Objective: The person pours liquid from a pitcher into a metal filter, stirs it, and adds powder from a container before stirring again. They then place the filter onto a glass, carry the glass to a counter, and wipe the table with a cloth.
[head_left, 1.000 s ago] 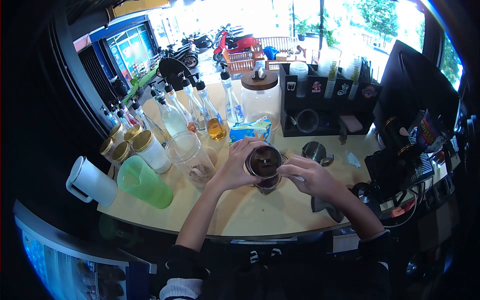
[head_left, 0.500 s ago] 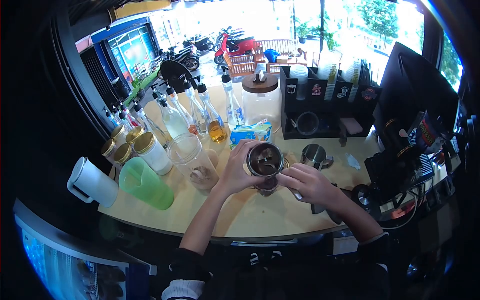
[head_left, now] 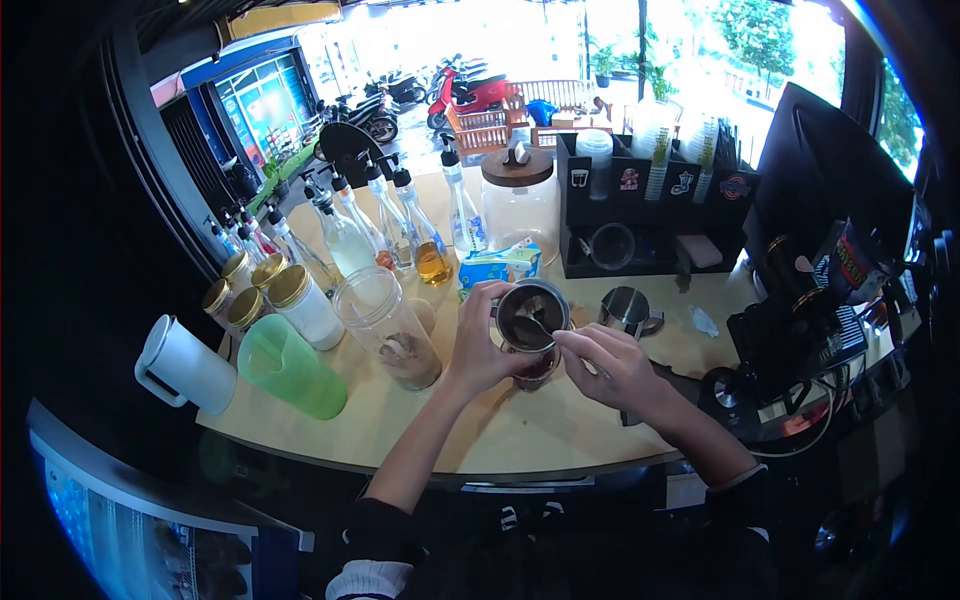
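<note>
My left hand (head_left: 480, 345) is wrapped round a metal cup (head_left: 500, 318), whose mouth is tipped toward me with dark brown contents inside. Between the fingertips of my right hand (head_left: 612, 372) is a spoon (head_left: 543, 325), its bowl dipping into the cup. Directly beneath, partly hidden by the cup and my left thumb, a glass (head_left: 538, 376) with something dark in it stands on the counter. Left of my hands is a tall clear container (head_left: 390, 335) with brown powder at the bottom. A second metal pitcher (head_left: 626, 310) stands just beyond my right hand.
Pump bottles (head_left: 428, 235) and gold-lidded jars (head_left: 300, 300) line the left side, near a green jug (head_left: 292, 370) and a white pitcher (head_left: 185, 362). Behind my hands sit a blue packet (head_left: 485, 270) and a wooden-lidded jar (head_left: 520, 205). A black organizer (head_left: 655, 215) holds cups. Machines crowd the right.
The metal cup is tipped a little differently, and its inside shows more. The spoon shows more plainly in the cup, and my right fingers have straightened around its handle.
</note>
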The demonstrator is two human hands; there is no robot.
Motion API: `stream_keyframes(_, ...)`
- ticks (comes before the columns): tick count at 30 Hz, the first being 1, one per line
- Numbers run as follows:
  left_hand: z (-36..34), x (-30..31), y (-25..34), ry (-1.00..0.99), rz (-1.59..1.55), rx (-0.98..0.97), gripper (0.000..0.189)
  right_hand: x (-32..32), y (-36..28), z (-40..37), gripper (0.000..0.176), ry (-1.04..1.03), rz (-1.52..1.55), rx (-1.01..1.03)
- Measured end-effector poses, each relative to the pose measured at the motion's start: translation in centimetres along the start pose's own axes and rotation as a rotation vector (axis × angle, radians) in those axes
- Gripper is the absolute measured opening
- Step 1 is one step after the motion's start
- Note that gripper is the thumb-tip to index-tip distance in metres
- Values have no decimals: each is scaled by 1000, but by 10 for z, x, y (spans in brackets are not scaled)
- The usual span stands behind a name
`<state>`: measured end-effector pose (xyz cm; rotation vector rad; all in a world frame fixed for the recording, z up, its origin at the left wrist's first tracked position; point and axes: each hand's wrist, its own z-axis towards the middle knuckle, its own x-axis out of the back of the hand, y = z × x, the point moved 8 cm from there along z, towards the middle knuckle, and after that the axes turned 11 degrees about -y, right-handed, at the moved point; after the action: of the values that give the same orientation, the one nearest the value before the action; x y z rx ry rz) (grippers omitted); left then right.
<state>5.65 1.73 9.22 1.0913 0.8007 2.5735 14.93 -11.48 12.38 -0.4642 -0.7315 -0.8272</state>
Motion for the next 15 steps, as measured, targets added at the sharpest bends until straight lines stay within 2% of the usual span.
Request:
stream_keyframes(2, -5, 2, 4, 169, 66, 39, 79, -4, -4, 4, 37, 37, -37, -6)
stream_keyframes(5, -8, -2, 5, 241, 72, 77, 78, -8, -13, 8, 38, 45, -122, 49)
stream_keyframes(11, -11, -1, 0, 191, 124, 81, 79, -17, -7, 4, 38, -8, -46, 12)
stream_keyframes(15, -8, 1, 9, 149, 172, 30, 80, -15, -6, 3, 35, 37, -75, 15)
